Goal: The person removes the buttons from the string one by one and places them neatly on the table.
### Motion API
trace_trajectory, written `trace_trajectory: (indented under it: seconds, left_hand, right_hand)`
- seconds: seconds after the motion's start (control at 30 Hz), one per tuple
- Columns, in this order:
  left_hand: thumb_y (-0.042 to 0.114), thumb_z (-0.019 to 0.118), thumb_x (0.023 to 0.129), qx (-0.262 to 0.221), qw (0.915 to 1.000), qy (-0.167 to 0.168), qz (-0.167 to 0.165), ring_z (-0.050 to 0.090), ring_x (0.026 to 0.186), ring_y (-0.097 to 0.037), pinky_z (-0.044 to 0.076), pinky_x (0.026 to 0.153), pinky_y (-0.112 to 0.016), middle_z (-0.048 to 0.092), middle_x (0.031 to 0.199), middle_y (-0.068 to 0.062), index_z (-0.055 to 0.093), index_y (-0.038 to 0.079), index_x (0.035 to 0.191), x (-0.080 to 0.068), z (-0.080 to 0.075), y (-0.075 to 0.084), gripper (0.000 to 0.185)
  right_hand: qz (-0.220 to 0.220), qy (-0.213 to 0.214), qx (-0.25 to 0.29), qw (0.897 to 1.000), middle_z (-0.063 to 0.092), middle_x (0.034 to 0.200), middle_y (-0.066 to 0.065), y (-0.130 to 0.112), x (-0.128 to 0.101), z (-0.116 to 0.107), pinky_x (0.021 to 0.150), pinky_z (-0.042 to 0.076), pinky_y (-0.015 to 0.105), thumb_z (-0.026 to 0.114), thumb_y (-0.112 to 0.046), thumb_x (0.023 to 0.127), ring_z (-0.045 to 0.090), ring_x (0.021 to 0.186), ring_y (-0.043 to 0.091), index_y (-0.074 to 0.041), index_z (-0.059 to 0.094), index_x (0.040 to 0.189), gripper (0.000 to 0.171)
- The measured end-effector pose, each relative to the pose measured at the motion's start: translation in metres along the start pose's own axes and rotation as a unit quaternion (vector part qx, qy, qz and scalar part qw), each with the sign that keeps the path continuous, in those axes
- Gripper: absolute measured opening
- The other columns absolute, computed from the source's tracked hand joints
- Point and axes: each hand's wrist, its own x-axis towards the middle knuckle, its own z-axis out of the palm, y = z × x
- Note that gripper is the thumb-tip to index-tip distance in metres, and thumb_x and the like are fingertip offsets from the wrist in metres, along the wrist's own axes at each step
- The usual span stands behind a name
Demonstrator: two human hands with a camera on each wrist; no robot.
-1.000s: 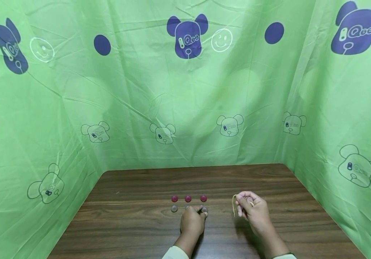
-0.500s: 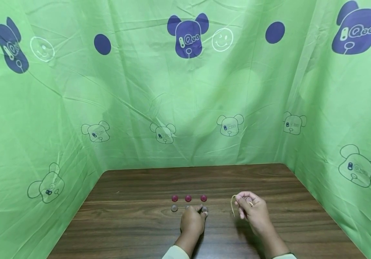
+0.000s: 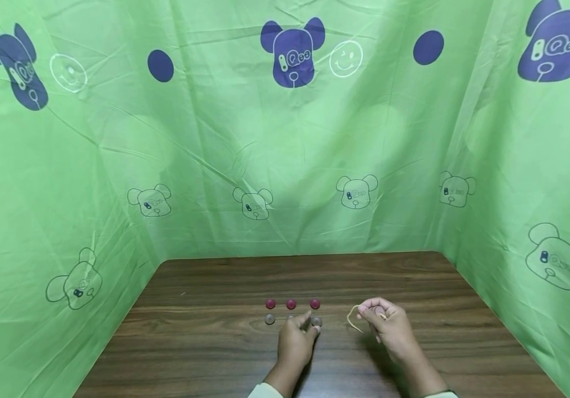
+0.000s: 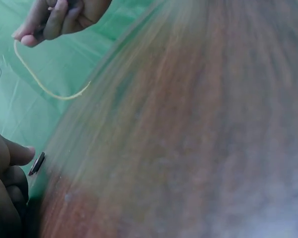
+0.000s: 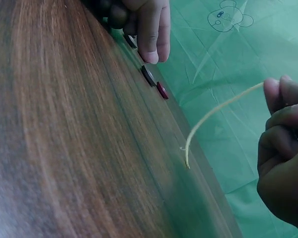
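On the brown table point(image 3: 205, 342) lie three red buttons point(image 3: 291, 303) in a row, with a row of grey buttons point(image 3: 269, 319) just in front of them. My left hand point(image 3: 295, 341) rests there with curled fingers. Its thumb and forefinger pinch the edge of the right-hand grey button point(image 3: 317, 321) point(image 4: 37, 163) point(image 5: 148, 75), and the hand partly hides the middle grey one. To the right, my right hand point(image 3: 389, 327) pinches a thin tan string point(image 3: 352, 319) point(image 4: 44, 89) point(image 5: 213, 116) just above the table. The string's loose end curves down to the wood.
Green printed cloth point(image 3: 285, 166) walls in the table at the back and on both sides. Bare wood lies behind the buttons and to the left of them.
My left forefinger has lifted and stretched forward a little beside the grey button. The right hand has shifted slightly left, and the string now swings out further to the left.
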Motion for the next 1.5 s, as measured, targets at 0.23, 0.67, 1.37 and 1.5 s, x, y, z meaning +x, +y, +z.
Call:
trace_trajectory:
  seconds: [0.23,0.67,1.37,1.5]
  left_hand:
    - [0.001,0.087,0.084,-0.083,0.9966,0.007,0.002,0.039,0.051,0.000,0.033,0.046,-0.019,0.043,0.059,0.011,0.075,0.006,0.138,-0.002,-0.004,-0.006,0.055]
    - [-0.003,0.087,0.082,-0.088,0.9958,0.018,0.016,0.038,0.051,0.002,0.034,0.047,-0.019,0.043,0.059,0.011,0.073,0.002,0.137,-0.010,-0.011,-0.003,0.057]
    - [-0.003,0.085,0.086,-0.116,0.9920,-0.045,0.021,0.040,0.053,0.002,0.036,0.050,-0.017,0.044,0.061,0.011,0.069,0.000,0.142,-0.029,-0.016,0.013,0.059]
    - [-0.004,0.085,0.085,-0.122,0.9907,-0.051,0.031,0.039,0.053,0.003,0.036,0.050,-0.016,0.043,0.060,0.010,0.070,0.001,0.141,-0.032,-0.016,0.014,0.058]
  right_hand:
    - [0.026,-0.040,0.018,0.999,0.060,0.068,-0.003,-0.003,-0.001,-0.002,0.052,0.044,0.016,0.074,-0.006,0.102,0.056,0.058,0.006,0.010,0.067,0.117,0.024]
    - [0.029,-0.151,0.039,0.987,0.072,0.091,0.008,0.001,-0.002,-0.005,0.056,0.051,0.016,0.063,-0.001,0.107,0.064,0.068,0.009,0.016,0.039,0.156,0.057]
    - [0.005,-0.182,0.058,0.982,0.078,0.091,0.003,0.004,0.000,-0.002,0.047,0.045,0.015,0.060,-0.009,0.112,0.071,0.064,0.009,0.001,0.047,0.110,0.016]
    - [-0.003,-0.178,0.052,0.983,0.082,0.100,0.004,0.004,-0.002,-0.002,0.049,0.046,0.014,0.063,-0.011,0.111,0.066,0.061,0.004,0.006,0.051,0.105,0.021]
